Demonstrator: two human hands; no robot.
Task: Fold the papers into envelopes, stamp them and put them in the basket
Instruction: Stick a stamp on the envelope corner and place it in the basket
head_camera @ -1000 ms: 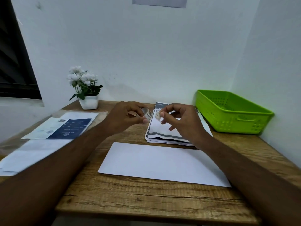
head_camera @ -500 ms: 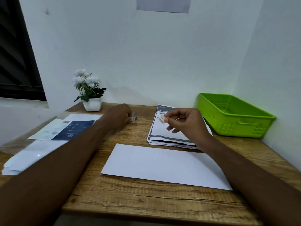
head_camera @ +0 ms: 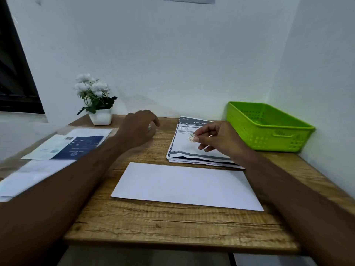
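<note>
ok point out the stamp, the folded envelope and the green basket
stamp point(head_camera: 191, 138): head view, its printed face
folded envelope point(head_camera: 188, 186): head view, middle of its top
green basket point(head_camera: 255, 129): head view, near side wall

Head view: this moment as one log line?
right hand: pinches small pale sticker stamp | left hand: at small shiny item | flat white paper envelope: bare, on wooden table

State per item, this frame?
envelope, flat on table, no stamp showing
stamp, pinched by right hand
paper stack, lying flat beside basket
basket, upright, no envelopes visible inside
left hand, curled over table, grip unclear
</note>
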